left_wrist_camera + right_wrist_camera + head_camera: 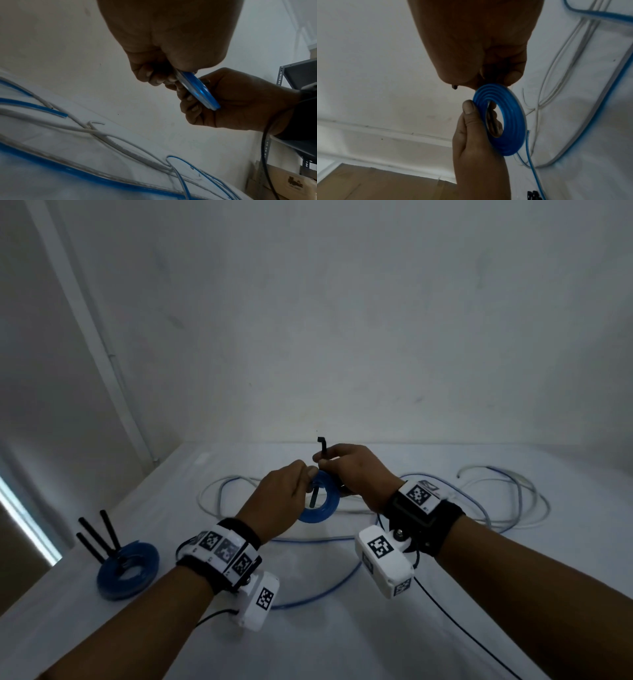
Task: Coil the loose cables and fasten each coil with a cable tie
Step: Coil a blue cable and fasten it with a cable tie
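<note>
Both hands are raised above the white cloth-covered table and hold between them a flat coil of blue ribbon-like cable, wound in a ring with an open centre. The left hand grips the coil at its left rim, the thumb pressed on the face of the ring and the fingers curled behind it. The right hand is closed around a thin black cable tie, whose bent end stands up above the fingers; a dark strip, probably the same tie, hangs down through the hole of the coil, but the view is too dim to be sure. The right hand's fingers also touch the upper rim of the coil. On the table behind the hands lie loose white and blue cables in wide tangled loops. Near the left edge of the table rests a second blue coil, lying flat, with three black tie ends sticking up from it.
</note>
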